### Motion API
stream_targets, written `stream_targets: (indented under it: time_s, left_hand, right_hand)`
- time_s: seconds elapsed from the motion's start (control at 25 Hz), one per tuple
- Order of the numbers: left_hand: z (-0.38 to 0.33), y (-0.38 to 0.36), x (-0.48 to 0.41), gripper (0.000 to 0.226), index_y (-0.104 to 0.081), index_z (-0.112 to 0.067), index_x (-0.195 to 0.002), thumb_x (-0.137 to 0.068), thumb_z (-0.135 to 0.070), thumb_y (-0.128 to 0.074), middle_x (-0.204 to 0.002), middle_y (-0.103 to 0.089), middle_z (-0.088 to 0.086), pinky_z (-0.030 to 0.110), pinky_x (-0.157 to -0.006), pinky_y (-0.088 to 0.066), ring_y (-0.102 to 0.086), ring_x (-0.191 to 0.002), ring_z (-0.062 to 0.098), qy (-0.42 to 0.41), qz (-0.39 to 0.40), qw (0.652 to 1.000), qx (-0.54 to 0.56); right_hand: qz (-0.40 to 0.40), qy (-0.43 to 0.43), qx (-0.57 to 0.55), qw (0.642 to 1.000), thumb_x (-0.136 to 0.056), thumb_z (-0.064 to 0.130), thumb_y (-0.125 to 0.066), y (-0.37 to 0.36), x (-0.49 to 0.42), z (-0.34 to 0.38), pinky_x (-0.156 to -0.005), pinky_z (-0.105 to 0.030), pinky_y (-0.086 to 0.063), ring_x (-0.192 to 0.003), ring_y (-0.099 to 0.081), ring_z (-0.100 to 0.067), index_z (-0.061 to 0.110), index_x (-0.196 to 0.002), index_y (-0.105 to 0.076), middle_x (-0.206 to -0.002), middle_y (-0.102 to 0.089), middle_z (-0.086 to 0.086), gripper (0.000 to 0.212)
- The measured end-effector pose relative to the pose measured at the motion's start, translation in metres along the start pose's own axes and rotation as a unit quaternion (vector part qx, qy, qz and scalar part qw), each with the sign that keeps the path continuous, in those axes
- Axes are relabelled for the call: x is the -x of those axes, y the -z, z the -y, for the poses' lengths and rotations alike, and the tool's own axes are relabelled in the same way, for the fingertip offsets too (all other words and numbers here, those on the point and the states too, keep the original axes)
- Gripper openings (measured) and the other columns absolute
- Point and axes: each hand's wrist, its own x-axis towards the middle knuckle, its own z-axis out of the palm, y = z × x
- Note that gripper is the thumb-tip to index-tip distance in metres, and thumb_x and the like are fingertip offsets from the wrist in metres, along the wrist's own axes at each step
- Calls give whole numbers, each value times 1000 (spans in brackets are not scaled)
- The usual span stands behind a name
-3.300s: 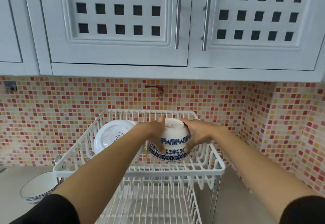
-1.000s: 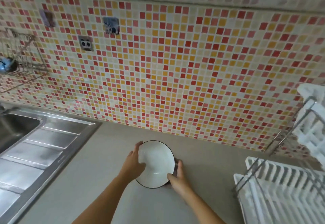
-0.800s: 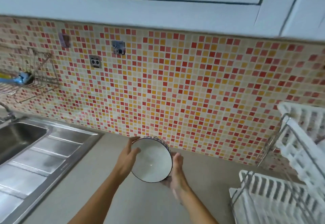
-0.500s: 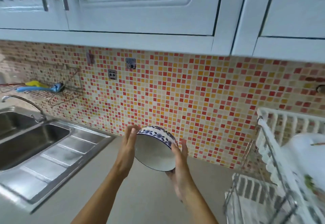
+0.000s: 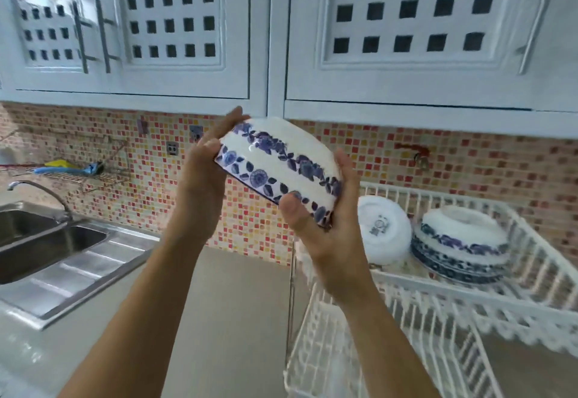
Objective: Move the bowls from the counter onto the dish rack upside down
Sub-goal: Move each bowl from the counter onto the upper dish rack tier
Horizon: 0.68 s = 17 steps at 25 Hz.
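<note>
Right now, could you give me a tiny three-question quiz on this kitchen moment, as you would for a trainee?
1. True or false: the bowl in the air is held by one hand only.
2. Which way does the held bowl's opening face: A) up toward the cabinets, B) down and toward the person, C) straight toward the sink?
3. Fill in: on the dish rack, the upside-down bowl with the blue pattern sits on the ____ tier.

Key:
1. False: the left hand and the right hand both have a grip on it, one at each side.
2. B.
3. Upper, beside a white dish standing on edge.
</note>
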Motion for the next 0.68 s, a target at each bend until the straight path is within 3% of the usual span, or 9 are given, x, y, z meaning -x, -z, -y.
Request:
stream_targets:
  time_s: [0.08, 0.16, 0.2, 0.28, 0.32, 0.44, 0.56, 0.68]
  left_hand:
    - [-8, -34, -1, 57, -55, -25, -125, -72, -42, -43, -129, -61, 1, 43, -109, -36, -55, -122, 18, 0, 41, 997, -63]
    - [-6, -67, -3, 60, -43, -31, -140, -82, -48, -35, -145, -48, 1, 50, -115, -28, -44, -135, 15, -1, 114, 983, -147]
    - [-4, -85, -3, 65, -35, -32, -144, -83, -52, -34, -146, -47, -4, 47, -113, -33, -43, -134, 7, 0, 146, 972, -183]
    - [0, -120, 0, 80, -21, -31, -149, -78, -59, -45, -126, -54, -24, 24, -98, -48, -53, -112, -15, 1, 195, 955, -222]
    - [3, -137, 2, 86, -17, -31, -150, -76, -59, -52, -118, -55, -26, 19, -92, -51, -59, -104, -15, -3, 220, 947, -232]
    - [23, -175, 6, 94, -20, -40, -146, -68, -66, -66, -126, -62, -6, 39, -96, -54, -65, -110, 10, -7, 278, 931, -236]
    - [47, -209, 15, 115, -13, -34, -150, -57, -75, -66, -151, -39, -1, 44, -111, -40, -43, -136, 15, 0, 311, 915, -258]
    - [66, -234, 27, 120, -9, -30, -151, -55, -75, -65, -158, -24, 0, 48, -117, -29, -27, -144, 21, -15, 315, 888, -334]
  right_hand:
    - [-10, 16, 50, 999, -66, 55, -69, 38, -2, 21, -88, -5, -45, -121, -50, 9, 55, -136, -14, -143, -40, 18, 89]
    - [-23, 30, 127, 991, -62, 68, -68, 80, -4, 35, -101, -16, -41, -130, -43, 4, 50, -144, -9, -149, -33, 18, 103]
    - [-28, 34, 163, 986, -61, 71, -67, 102, -4, 42, -104, -20, -40, -131, -41, 5, 49, -145, -8, -150, -31, 20, 105]
    - [-31, 39, 229, 972, -59, 69, -69, 146, -2, 57, -101, -12, -39, -127, -40, 13, 46, -147, -9, -145, -32, 24, 109]
    - [-29, 40, 263, 964, -59, 65, -71, 167, 0, 63, -101, -10, -39, -128, -40, 12, 43, -147, -8, -144, -32, 23, 110]
    - [2, 21, 352, 936, -60, 52, -78, 224, 4, 73, -108, -21, -33, -136, -35, -4, 40, -149, -6, -146, -25, 22, 115]
    - [21, -29, 439, 898, -52, 47, -88, 272, 13, 69, -113, -29, -26, -139, -27, -9, 34, -151, 1, -151, -21, 13, 134]
    - [44, -110, 500, 858, -40, 57, -88, 302, 17, 56, -119, -42, -22, -143, -20, -12, 31, -151, 0, -157, -17, 6, 143]
